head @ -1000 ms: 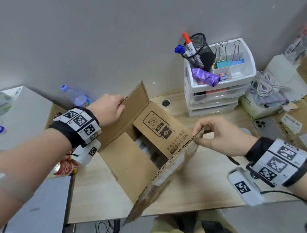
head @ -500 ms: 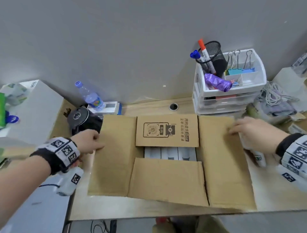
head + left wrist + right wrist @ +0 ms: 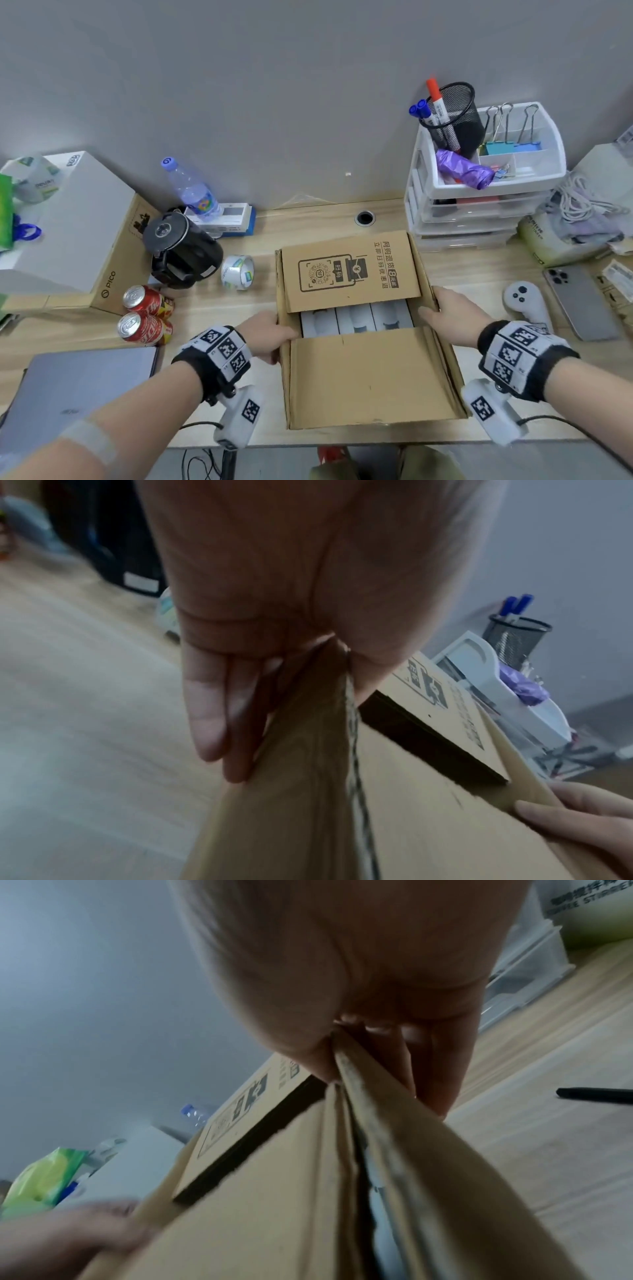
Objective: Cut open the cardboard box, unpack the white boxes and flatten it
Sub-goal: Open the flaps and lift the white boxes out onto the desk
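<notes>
While the wooden table (image 3: 212, 308) carries everything, the big white PICO carton (image 3: 78, 222) sits at its far left, with a grey laptop (image 3: 78, 383) lying closed at the near left edge. At the back right stands a white drawer unit (image 3: 479, 212) whose top tray holds a black mesh pen cup (image 3: 455, 116), binder clips and a purple roll.

Near the front edge, in the middle, rests the cardboard box (image 3: 370, 377). Its two side flaps are folded down against its outer walls, and its near and far flaps (the far one printed with a code) lie partly over the opening. Between these two flaps show the tops of the white boxes (image 3: 356, 318), packed in a row inside.

Left hand (image 3: 269, 334) grasps the box's left wall with the folded flap, thumb inside the rim and fingers (image 3: 212, 710) straight down the outside. Right hand (image 3: 452, 317) clamps the right wall likewise, thumb inside, fingers outside.

A black kettle (image 3: 181, 246), a water bottle (image 3: 195, 192), two red cans (image 3: 145, 318) and a tape roll (image 3: 238, 272) lie left of the box; a phone (image 3: 582, 298) and a white controller (image 3: 524, 301) lie right.
</notes>
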A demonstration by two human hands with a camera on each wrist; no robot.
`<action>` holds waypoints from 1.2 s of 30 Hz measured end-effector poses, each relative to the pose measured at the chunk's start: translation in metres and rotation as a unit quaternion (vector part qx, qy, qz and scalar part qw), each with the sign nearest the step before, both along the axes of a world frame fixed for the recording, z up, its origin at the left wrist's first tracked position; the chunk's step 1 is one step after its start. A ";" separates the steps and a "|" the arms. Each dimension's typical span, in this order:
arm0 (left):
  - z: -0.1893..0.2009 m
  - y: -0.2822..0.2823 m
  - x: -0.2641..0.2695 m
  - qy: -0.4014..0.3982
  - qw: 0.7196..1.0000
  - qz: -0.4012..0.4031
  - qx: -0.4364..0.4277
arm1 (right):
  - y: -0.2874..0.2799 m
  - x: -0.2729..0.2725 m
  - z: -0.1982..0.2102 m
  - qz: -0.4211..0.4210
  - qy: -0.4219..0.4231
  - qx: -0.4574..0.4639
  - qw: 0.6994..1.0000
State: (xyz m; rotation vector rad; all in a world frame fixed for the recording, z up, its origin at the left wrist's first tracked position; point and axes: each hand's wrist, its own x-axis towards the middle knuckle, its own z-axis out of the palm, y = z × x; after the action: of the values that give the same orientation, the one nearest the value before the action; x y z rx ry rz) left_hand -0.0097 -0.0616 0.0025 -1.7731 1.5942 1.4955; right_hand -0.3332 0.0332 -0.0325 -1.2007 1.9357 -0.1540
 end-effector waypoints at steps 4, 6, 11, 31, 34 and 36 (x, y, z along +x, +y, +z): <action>0.005 0.004 0.006 -0.073 0.992 -0.086 -0.052 | 0.002 0.001 0.014 0.019 0.043 -0.039 0.998; 0.016 0.007 0.007 -0.184 0.947 -0.182 -0.188 | 0.006 0.011 0.033 0.065 0.140 -0.185 0.971; 0.037 0.008 -0.010 -0.125 0.872 -0.269 -0.389 | 0.002 0.051 0.064 0.286 0.076 -0.073 0.953; 0.071 -0.067 -0.024 0.012 0.862 -0.348 -0.369 | 0.104 0.056 0.153 0.414 0.010 0.057 0.908; 0.077 -0.094 -0.018 0.033 0.860 -0.232 -0.453 | 0.123 0.065 0.122 0.425 0.050 0.101 0.898; 0.072 -0.114 -0.017 0.018 0.869 -0.147 -0.473 | 0.135 0.072 0.097 0.418 0.085 0.125 0.896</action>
State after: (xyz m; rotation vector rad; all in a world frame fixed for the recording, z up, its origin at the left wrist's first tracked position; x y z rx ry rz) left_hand -0.0269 -0.1754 0.0742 -1.7472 2.7510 0.5929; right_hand -0.2611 0.1681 0.0642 -1.7857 1.3558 0.6503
